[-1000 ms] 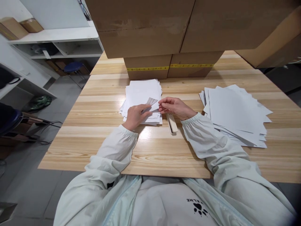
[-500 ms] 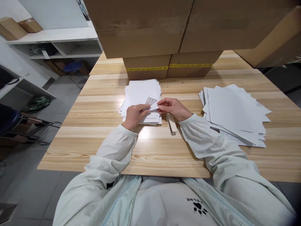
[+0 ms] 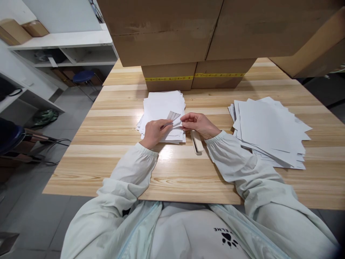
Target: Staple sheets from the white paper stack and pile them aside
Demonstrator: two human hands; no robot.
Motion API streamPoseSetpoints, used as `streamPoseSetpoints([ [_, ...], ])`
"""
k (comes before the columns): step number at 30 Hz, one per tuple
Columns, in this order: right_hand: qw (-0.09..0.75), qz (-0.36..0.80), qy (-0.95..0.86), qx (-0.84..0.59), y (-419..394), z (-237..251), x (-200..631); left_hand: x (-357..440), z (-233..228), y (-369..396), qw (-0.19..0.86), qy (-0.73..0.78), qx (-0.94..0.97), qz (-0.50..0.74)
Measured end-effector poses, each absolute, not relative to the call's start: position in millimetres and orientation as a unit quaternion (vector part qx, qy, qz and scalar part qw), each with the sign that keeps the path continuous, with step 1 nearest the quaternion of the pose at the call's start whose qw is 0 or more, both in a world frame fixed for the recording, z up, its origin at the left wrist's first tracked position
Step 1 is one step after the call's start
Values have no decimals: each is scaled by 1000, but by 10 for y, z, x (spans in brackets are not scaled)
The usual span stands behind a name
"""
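A stack of white paper sheets (image 3: 163,102) lies in front of me in the head view. At its near right corner, a sheet's corner (image 3: 173,115) is turned up, showing a printed underside. My left hand (image 3: 157,131) rests over the stack's near edge, with thumb and fingers closed on the lifted paper. From the other side, my right hand (image 3: 198,124) pinches the edge of that same paper. How many sheets are between the fingers is too small to tell. A cream stapler (image 3: 196,142) lies on the table just below my right hand.
To the right is a second, wider, untidy paper pile (image 3: 269,126). Large cardboard boxes (image 3: 167,36) are stacked across the back of the wooden table (image 3: 107,158), with yellow tape on the lower ones. A blue stool (image 3: 83,76) stands on the floor at left.
Almost nothing differs. My fingers have shifted very slightly, and the paper between them looks a little more bent near my right fingertips.
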State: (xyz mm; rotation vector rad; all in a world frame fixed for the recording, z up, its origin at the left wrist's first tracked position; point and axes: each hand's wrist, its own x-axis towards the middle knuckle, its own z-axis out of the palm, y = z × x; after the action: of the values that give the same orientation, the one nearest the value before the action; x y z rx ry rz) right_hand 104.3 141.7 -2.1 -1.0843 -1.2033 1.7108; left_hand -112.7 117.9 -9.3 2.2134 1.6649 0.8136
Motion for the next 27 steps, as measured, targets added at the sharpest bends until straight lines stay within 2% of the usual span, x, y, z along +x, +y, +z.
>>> streamPoseSetpoints([
  [8, 392, 662, -470, -433, 1414, -46, 1012, -1027, -173, 1130, 1, 545, 796, 264],
  [14, 412, 633, -486, -440, 1418, -94, 996, -1056, -226, 1216, 49, 579, 701, 415],
  [16, 416, 592, -522, -452, 1409, -105, 993, -1089, -197, 1234, 60, 594, 665, 449],
  [19, 436, 500, -580, -474, 1391, -59, 989, -1114, -117, 1193, -16, 566, 677, 470],
  [21, 426, 532, -553, -479, 1388, 22, 992, -1084, -56, 1106, -86, 506, 728, 455],
  [24, 350, 677, -461, -455, 1406, 155, 1012, -953, 7, 911, -131, 406, 804, 415],
  [27, 339, 694, -452, -446, 1417, 214, 1053, -785, 17, 713, -143, 330, 849, 387],
])
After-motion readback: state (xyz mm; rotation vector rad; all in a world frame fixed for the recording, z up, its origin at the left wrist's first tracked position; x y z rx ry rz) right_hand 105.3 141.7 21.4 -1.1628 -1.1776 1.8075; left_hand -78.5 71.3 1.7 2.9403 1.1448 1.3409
